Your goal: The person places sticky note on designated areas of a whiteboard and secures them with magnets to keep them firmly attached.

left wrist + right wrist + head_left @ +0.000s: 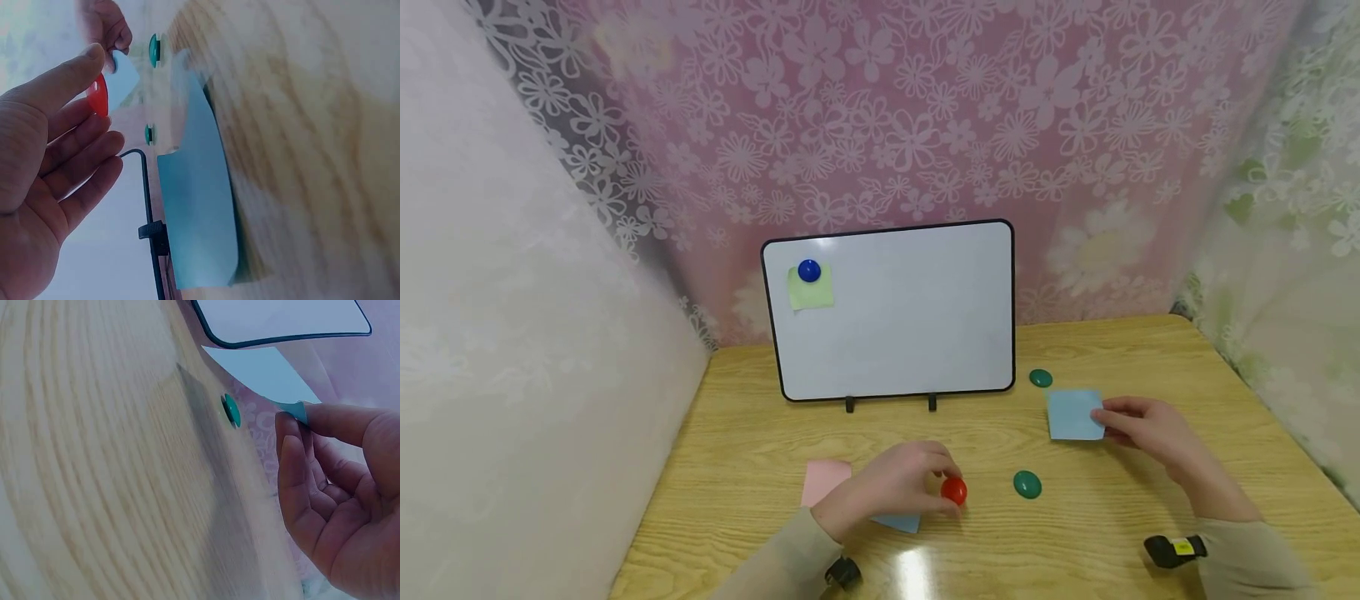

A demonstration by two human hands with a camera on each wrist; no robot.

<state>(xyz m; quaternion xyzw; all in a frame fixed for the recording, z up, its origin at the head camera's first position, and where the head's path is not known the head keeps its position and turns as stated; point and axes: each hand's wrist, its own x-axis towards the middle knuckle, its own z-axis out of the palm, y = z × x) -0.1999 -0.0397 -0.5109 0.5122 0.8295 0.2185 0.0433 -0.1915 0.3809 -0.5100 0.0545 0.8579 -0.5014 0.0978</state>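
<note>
My left hand [901,482] pinches a red round magnet [954,492] between thumb and fingertips, held above the table as the left wrist view shows. Below that hand lies a second blue sticky note [898,523], mostly hidden by it in the head view, with a pink sticky note [827,479] beside it. On the right, my right hand [1157,433] grips a light blue sticky note [1073,415] by its right edge between thumb and fingers. The sheet curves upward in the right wrist view, raised off the wood.
A black-framed whiteboard [917,325] stands at the back on small black feet. Its upper left bears a pale green note [812,296] under a blue magnet [808,271]. One green magnet [1027,484] lies between my hands, another [1041,378] by the board's right corner.
</note>
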